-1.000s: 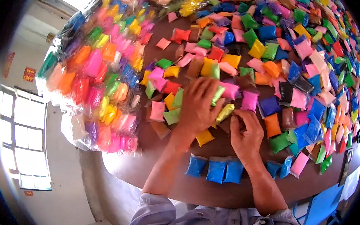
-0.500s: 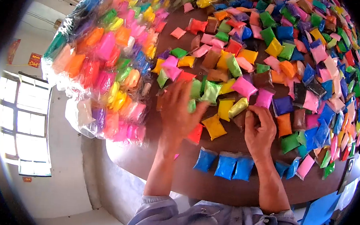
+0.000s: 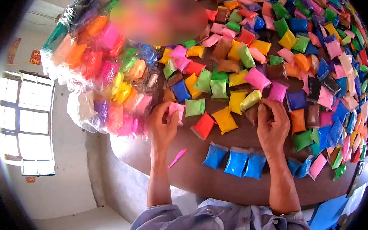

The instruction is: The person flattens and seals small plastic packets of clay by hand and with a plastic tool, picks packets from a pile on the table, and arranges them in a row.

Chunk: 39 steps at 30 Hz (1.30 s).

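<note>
Near the plastic-wrapped bundle, my left hand (image 3: 163, 124) is closed, with thumb and forefinger around a small light pink packet (image 3: 176, 113). Just right of it lies a light green packet (image 3: 195, 107), and a red packet (image 3: 203, 126) is below that. My right hand (image 3: 274, 127) is curled over the table with thumb and forefinger pressed together; what they hold, if anything, is hidden. Its fingertips are beside a shiny yellow-green packet (image 3: 250, 100) and a brown packet (image 3: 251, 114). Several blue packets (image 3: 235, 161) lie in a row between my forearms.
Many coloured packets (image 3: 302, 42) cover the brown table (image 3: 226, 191) at the back and right. Clear plastic bags of bright packets (image 3: 91, 65) are heaped on the left. A pink plastic knife-like tool (image 3: 177, 158) lies by my left forearm. A blurred oval hides the upper middle.
My left hand has moved down and left from above the packets and closed on the light pink packet. My right hand keeps its pinch beside the same packets. The view has shifted slightly.
</note>
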Each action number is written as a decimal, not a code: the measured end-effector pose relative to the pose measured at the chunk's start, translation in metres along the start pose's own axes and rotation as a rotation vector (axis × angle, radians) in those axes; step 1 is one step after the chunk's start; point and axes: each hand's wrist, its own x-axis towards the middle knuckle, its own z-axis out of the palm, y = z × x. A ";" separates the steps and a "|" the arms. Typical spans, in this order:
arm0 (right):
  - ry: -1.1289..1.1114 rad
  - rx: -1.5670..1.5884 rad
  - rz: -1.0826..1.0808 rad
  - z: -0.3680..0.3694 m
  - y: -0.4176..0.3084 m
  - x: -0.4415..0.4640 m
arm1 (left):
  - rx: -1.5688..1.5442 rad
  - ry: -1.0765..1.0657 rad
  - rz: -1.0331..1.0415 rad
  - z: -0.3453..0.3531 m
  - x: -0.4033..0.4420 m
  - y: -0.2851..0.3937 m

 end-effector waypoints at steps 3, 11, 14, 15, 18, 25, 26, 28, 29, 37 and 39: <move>-0.005 0.011 0.012 0.000 -0.002 0.000 | 0.024 -0.062 -0.031 -0.003 -0.009 0.012; 0.009 -0.038 0.013 0.003 0.009 -0.004 | 0.248 -0.135 0.111 0.007 0.015 -0.004; 0.028 0.010 0.038 0.005 0.008 -0.003 | 0.355 -0.095 0.208 0.013 0.032 0.005; 0.027 -0.001 0.044 0.004 0.007 -0.004 | 0.346 -0.104 0.206 0.014 0.038 0.016; 0.013 0.005 0.048 0.003 0.006 -0.003 | 0.475 -0.148 0.031 0.020 0.059 0.038; 0.029 0.015 0.033 0.004 0.007 -0.004 | 0.410 -0.174 0.198 0.037 0.083 0.002; 0.024 -0.001 0.024 0.003 0.008 -0.004 | 0.369 -0.166 0.157 0.039 0.082 0.000; 0.032 -0.001 0.000 0.004 0.008 -0.002 | 0.335 -0.136 0.108 0.033 0.081 0.012; 0.034 -0.011 0.014 0.003 0.006 -0.003 | 0.344 -0.117 0.118 0.027 0.076 0.022; 0.013 -0.023 0.026 0.001 0.006 -0.003 | -1.041 -0.064 -0.527 -0.027 0.004 0.041; 0.014 -0.050 -0.004 0.001 0.010 -0.003 | -1.368 -0.195 -0.616 -0.034 -0.021 0.036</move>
